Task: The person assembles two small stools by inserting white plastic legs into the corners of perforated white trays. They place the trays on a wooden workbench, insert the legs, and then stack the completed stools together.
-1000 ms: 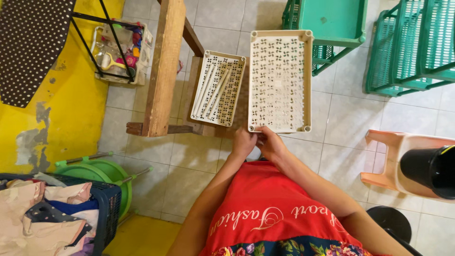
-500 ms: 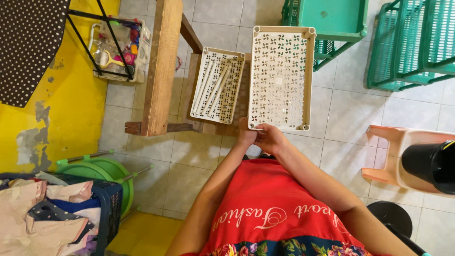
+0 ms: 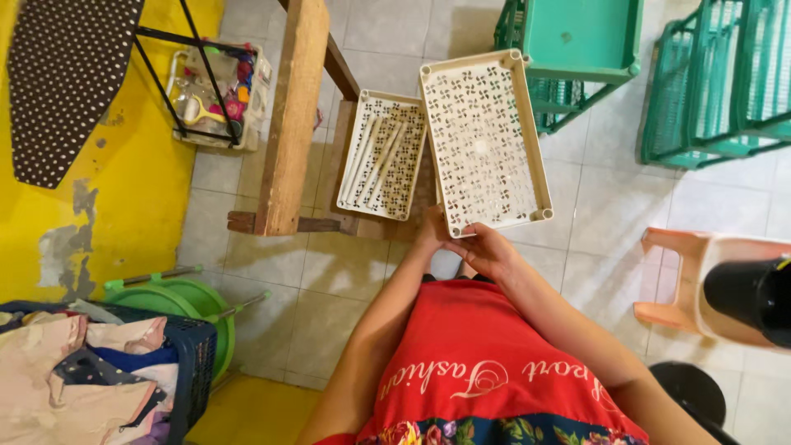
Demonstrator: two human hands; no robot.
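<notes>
Both hands meet at the near short edge of a cream perforated tray — the left hand closes its grip on the near left corner, the right hand on the edge beside it. The tray is held out flat above the tiled floor, tilted slightly leftward. Just left of it a second perforated tray holding pale sticks rests on a wooden frame — the two trays nearly touch.
</notes>
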